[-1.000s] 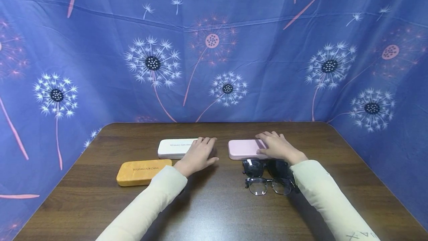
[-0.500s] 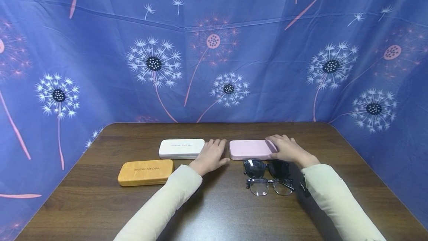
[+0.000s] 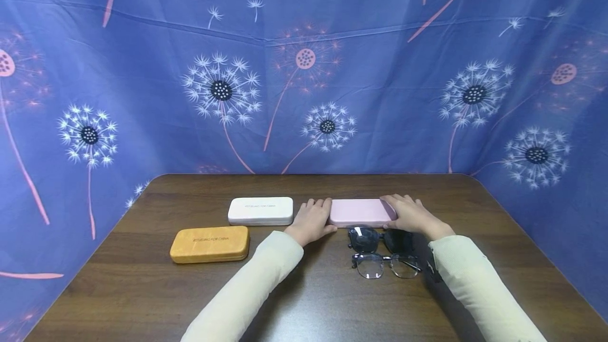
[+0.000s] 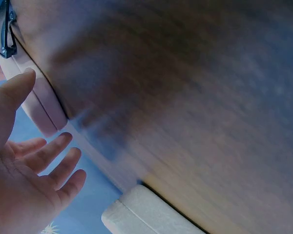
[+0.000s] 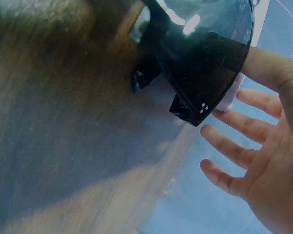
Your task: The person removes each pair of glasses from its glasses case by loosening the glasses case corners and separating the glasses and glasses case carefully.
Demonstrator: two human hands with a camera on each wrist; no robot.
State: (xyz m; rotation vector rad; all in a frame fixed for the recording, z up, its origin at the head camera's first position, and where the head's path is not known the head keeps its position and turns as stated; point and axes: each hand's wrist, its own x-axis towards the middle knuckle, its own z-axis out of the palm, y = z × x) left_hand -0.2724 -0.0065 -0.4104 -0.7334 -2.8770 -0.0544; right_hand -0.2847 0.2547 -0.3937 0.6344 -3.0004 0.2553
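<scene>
A closed pink glasses case (image 3: 360, 212) lies between my hands near the table's back edge. My left hand (image 3: 310, 223) is at its left end, fingers loosely extended. In the left wrist view, the thumb lies over the side of the pink case (image 4: 41, 105), with the other fingers by its end. My right hand (image 3: 412, 216) is at the right end, thumb at the front corner and fingers towards the back. Its fingers look relaxed in the right wrist view, where dark sunglasses (image 5: 205, 58) hide part of the thumb. Whether either hand presses the case, I cannot tell.
Sunglasses (image 3: 364, 239) lie just in front of the pink case, with clear-lensed eyeglasses (image 3: 370, 268) nearer me. A white glasses case (image 3: 260, 211) stands left of my left hand. Further left and nearer is an orange case (image 3: 210, 245). A blue curtain (image 3: 304, 136) hangs behind the table.
My left hand has moved right, from over the white case to the pink case's left end. The right hand has shifted slightly right to the pink case's right end.
</scene>
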